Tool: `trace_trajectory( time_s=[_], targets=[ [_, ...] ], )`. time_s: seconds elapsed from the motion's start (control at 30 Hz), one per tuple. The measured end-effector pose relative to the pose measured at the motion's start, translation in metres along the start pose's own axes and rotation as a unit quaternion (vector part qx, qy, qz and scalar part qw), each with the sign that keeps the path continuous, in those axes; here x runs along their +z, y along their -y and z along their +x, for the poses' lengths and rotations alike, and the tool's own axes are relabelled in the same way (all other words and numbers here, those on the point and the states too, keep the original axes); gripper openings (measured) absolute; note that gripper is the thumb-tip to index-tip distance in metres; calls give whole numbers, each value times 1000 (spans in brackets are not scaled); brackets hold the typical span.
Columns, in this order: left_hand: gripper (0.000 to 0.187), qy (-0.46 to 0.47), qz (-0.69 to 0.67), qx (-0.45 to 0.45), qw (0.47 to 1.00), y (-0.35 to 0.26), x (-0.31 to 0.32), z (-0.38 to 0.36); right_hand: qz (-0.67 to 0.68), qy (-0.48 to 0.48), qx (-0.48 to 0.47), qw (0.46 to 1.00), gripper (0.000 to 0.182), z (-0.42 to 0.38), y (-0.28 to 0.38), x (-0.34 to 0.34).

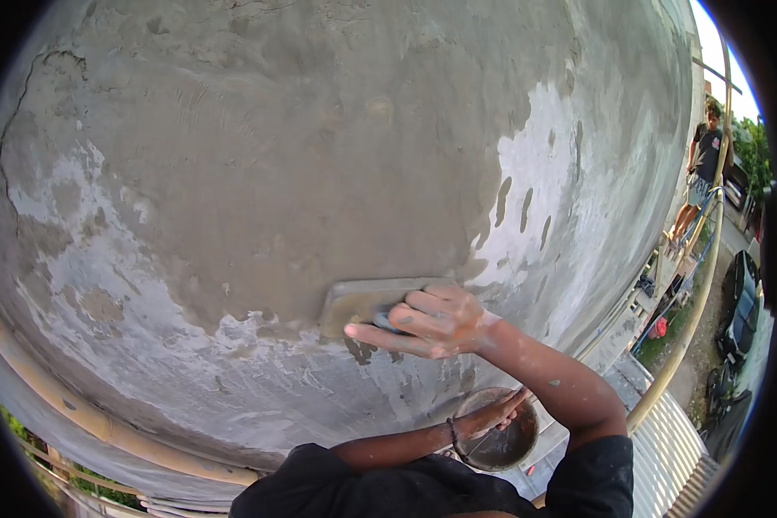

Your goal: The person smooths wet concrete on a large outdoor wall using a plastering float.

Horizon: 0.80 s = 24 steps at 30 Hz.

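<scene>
My right hand is closed round the handle of a plastering float. The float's flat face lies against the grey wall, at the lower border of a darker, wet-looking plaster patch. My index finger stretches along the back of the float, and the handle is mostly hidden by my fingers. Lower down, my left hand reaches across a round bucket, fingers stretched out toward its far rim. The bucket's inside is dark and its contents are hard to make out.
Paler, streaked plaster surrounds the wet patch, and a crack runs down the left. Bamboo poles frame the right side, with another pole at lower left. A person stands on scaffolding at far right, above corrugated roofing.
</scene>
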<state>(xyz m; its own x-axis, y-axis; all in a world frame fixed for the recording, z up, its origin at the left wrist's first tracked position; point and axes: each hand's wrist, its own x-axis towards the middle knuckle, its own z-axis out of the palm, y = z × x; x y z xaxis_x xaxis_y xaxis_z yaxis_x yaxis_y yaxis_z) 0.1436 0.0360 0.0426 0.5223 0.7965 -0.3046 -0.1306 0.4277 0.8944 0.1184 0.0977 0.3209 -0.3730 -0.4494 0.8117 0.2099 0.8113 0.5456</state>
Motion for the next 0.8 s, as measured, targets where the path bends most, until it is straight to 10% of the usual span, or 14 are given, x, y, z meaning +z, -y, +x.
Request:
trace_trajectory(
  time_s=[0.27, 0.5, 0.8],
  targets=[
    [88, -4, -29, -45, 999, -4, 0, -11, -128, -74, 122, 981, 64, 83, -70, -19],
    [87, 18, -15, -32, 999, -3, 4, -4, -40, -184, 50, 981, 46, 195, -69, 17],
    [95, 19, 10, -31, 999, 1, -6, -8, 9, -47, 30, 998, 70, 84, -13, 2]
  ],
)
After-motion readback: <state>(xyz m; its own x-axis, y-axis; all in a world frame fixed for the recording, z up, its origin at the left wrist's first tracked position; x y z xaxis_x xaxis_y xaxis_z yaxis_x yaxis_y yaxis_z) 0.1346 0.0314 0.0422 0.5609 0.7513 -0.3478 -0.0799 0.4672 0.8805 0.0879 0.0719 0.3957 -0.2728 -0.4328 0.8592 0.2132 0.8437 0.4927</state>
